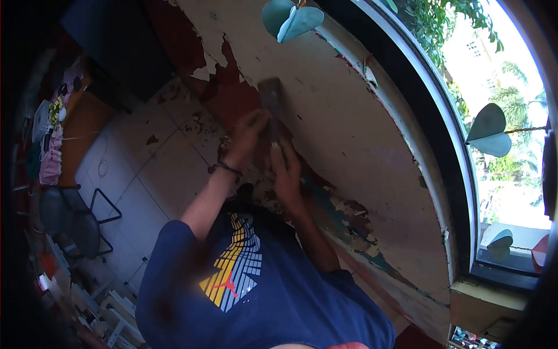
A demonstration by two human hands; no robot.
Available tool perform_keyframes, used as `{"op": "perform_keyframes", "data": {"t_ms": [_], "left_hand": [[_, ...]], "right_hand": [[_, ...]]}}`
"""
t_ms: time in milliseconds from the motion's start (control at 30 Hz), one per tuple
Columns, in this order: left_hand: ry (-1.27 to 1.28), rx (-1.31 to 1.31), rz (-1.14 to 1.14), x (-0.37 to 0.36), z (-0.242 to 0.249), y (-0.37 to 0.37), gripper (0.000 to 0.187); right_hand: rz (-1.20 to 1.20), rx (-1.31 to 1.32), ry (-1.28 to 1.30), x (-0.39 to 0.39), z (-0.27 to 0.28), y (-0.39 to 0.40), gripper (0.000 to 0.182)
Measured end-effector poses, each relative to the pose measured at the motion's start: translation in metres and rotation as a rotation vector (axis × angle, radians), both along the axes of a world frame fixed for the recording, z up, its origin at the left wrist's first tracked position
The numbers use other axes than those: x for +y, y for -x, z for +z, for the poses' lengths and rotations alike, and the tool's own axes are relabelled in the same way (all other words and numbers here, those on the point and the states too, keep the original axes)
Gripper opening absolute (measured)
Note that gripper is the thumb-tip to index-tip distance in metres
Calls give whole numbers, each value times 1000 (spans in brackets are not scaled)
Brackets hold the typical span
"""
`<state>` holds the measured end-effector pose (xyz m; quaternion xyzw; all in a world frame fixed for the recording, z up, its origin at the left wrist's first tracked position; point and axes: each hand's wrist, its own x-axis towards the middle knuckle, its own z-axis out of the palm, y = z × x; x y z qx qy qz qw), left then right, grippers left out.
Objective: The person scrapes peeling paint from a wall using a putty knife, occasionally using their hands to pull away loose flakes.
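Note:
A paint scraper [271, 92], blurred by motion, has its broad blade against the cream-painted wall [343, 122]. My right hand [285, 174] is closed round the lower end of its handle. Higher up, my left hand [247, 138], with a dark bracelet at the wrist, has its fingers closed at the scraper's neck; they are partly smeared. Around the blade the cream paint is broken at ragged edges, with dark red surface [232, 96] showing. Flaking green and red patches [354, 224] run along the wall's lower part, to the right of my right hand.
Paint flakes [152, 140] lie on the tiled floor [131, 174]. A dark chair [81, 224] stands at the left near a wooden desk [87, 128] with items on it. Window frame [430, 110] curves along the right. Paper hearts [490, 131] hang on strings before the glass.

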<state>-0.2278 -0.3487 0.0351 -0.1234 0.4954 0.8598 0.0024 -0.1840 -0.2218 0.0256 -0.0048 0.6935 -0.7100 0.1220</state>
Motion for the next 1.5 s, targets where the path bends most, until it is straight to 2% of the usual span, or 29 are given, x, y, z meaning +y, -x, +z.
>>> {"op": "perform_keyframes", "data": {"t_ms": [33,100,133,233,300,333,400,467,500,533,600,633,700,733,833,933,1000,1033,1067,1133,1167,1233,1267,1333,1400,1500], "left_hand": [[119,41,-93,8,2,-13,22],[289,177,-252,28,12,-31,22],[340,273,-325,38,24,-35,22],[223,340,-451,66,60,-32,29],[-21,382,-472,73,81,-27,29],[-16,385,-480,72,87,-25,29],[-206,414,-400,72,100,-21,24],[-262,411,-368,62,112,-14,25],[-323,403,-316,55,114,-10,25],[-319,398,-324,47,114,-5,25],[-297,371,-153,30,113,9,24],[-295,375,-159,22,110,17,24],[-265,306,9,5,93,28,23],[-268,320,0,-4,80,28,23],[-134,80,-112,-12,19,14,24],[42,-100,-199,4,-11,-19,27],[80,-80,-319,24,-3,-40,26],[143,48,-387,35,5,-47,24],[207,178,-455,45,18,-52,22],[319,255,-630,59,56,-53,20],[328,262,-618,71,66,-54,20],[-5,427,-567,93,81,-56,22],[-1,435,-572,97,89,-53,22],[-152,366,-622,101,104,-49,22],[-151,390,-621,95,112,-47,22],[-160,434,-555,78,117,-39,21]], "right_hand": [[-49,-227,72,13,19,-25,42],[-231,-239,92,36,27,-59,42],[-202,-168,154,51,35,-73,43],[-232,89,226,70,79,-90,50],[-232,74,244,75,118,-86,51],[-235,69,256,74,133,-82,53],[-215,58,276,64,151,-73,53],[-201,43,301,52,161,-60,52],[-107,15,369,46,165,-51,51],[-11,-16,436,40,166,-42,49],[17,-26,422,23,164,-22,50],[56,-33,402,13,162,-11,50],[67,-69,401,-3,142,5,43],[112,-61,369,-9,114,12,39],[57,-87,316,-4,56,3,37],[-30,-220,165,15,25,-37,38],[-54,-250,178,42,27,-68,45],[-57,-261,211,56,33,-82,52],[-120,-173,264,66,40,-98,52],[-217,19,318,78,67,-121,53],[-245,116,320,80,86,-125,54],[-247,191,327,83,109,-129,55],[-264,258,325,84,115,-130,55],[-270,338,330,82,122,-124,57],[-355,250,276,73,132,-120,57],[-238,194,310,64,155,-108,56]]}}
